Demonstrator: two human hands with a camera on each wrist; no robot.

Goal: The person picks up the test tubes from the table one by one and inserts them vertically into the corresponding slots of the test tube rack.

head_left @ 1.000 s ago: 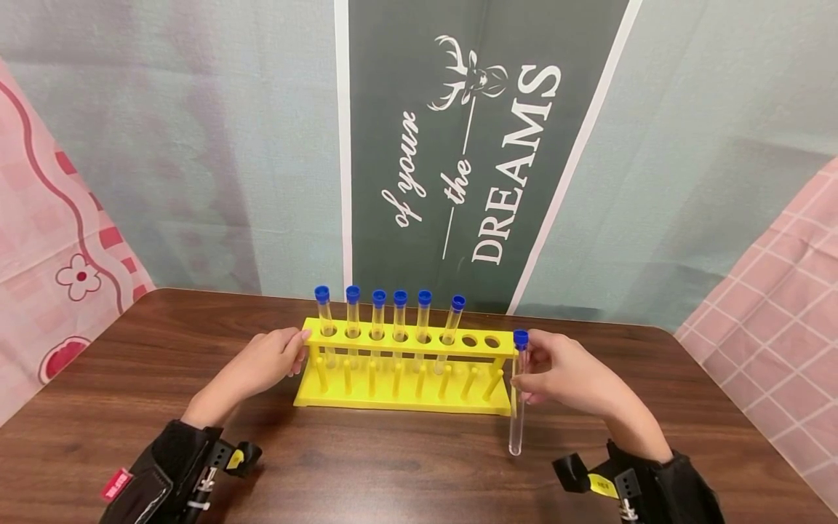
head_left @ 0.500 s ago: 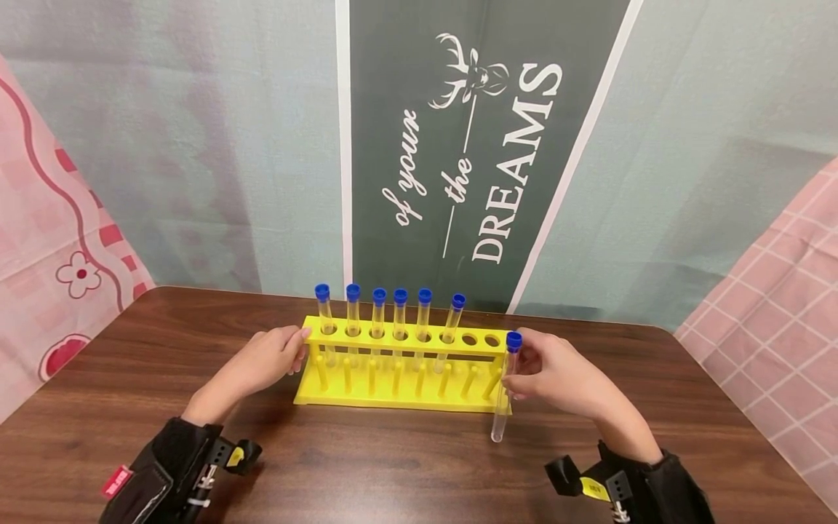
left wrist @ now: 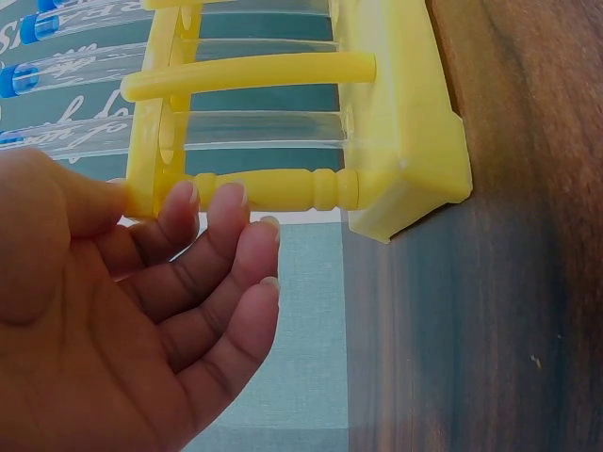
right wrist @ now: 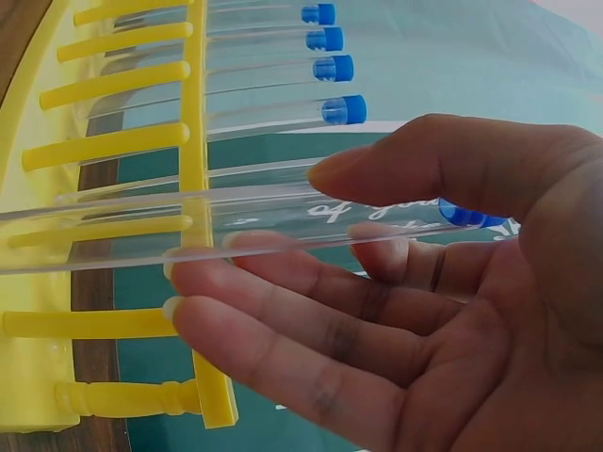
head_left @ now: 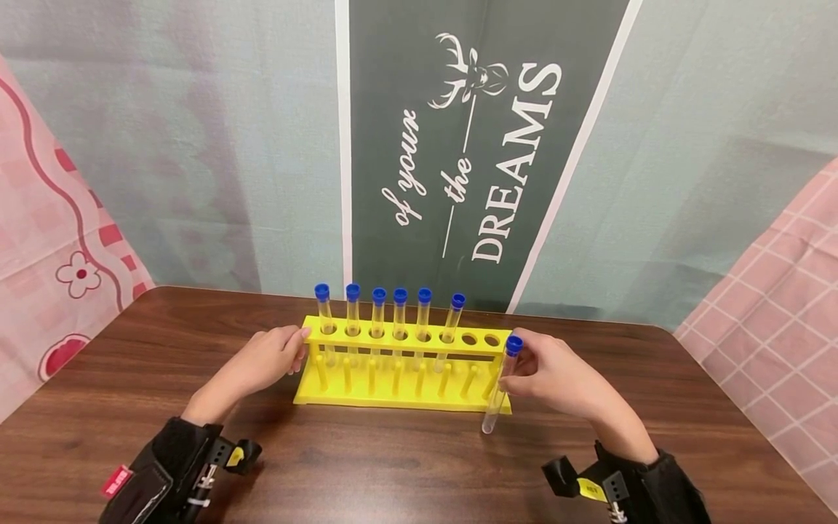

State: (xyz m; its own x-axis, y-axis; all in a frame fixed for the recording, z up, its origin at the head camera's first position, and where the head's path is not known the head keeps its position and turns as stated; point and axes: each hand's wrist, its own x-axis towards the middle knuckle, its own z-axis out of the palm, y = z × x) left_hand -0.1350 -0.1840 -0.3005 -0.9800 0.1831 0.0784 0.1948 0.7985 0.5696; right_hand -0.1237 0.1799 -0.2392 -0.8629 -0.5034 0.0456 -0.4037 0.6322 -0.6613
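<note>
A yellow test tube rack (head_left: 380, 399) stands on the table with several blue-capped tubes in its holes; the rightmost of these (head_left: 453, 317) leans to the right. Two bare holes show at the rack's right end. My left hand (head_left: 268, 362) pinches the left end of the rack's top bar between thumb and index finger; the other fingers curl loosely beside the post (left wrist: 273, 190). With thumb and fingertips my right hand (head_left: 559, 375) holds a capped clear test tube (head_left: 495, 404) in front of the rack's right end. It tilts, its bottom end toward the lower left.
Brown wood-grain table (head_left: 366, 473) lies under the rack. A printed cloth (head_left: 294, 145) hangs behind it, with pink cloths (head_left: 59, 240) at both sides. A row of upright yellow pegs (head_left: 396, 380) lines the rack's front.
My right hand has moved left with the test tube, from beside the rack to in front of its right end. The tube now tilts more. My left hand and the rack stay put.
</note>
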